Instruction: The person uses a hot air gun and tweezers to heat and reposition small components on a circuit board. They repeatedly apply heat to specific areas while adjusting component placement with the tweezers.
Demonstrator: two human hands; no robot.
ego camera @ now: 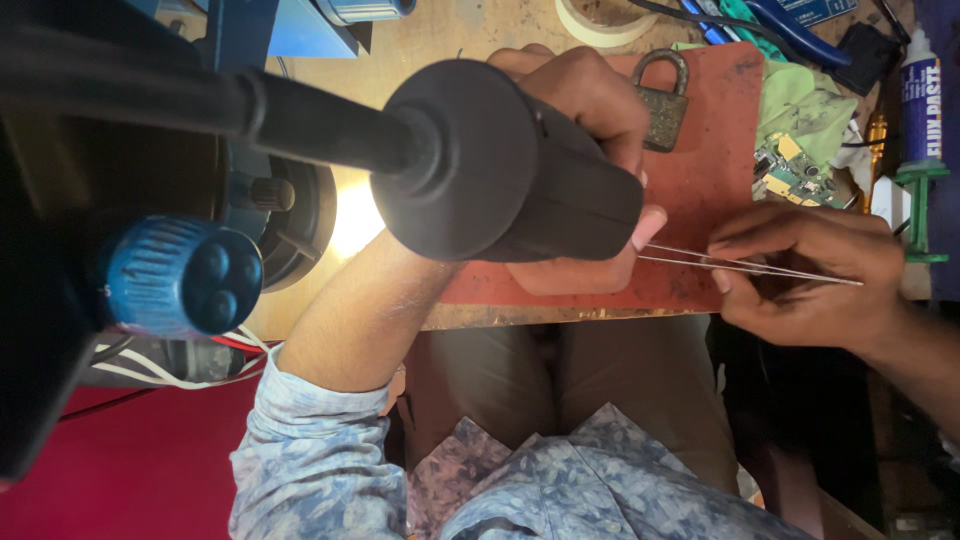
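Observation:
My left hand (592, 95) is wrapped around a thick black tool handle (500, 175) with a dark hose running off to the left. It holds the tool above a red work mat (710, 160); whatever lies beneath the tool is hidden. My right hand (812, 275) pinches thin metal tweezers (700, 261). Their tips point left and reach under the black tool, close to my left thumb.
A rusty padlock (662, 100) lies on the mat. At the right are a small green circuit board (795, 172) on a green cloth (800, 100) and a squeeze bottle (920, 95). A tape roll (600, 25) lies at the top. A blue knobbed device (180, 275) stands close at the left.

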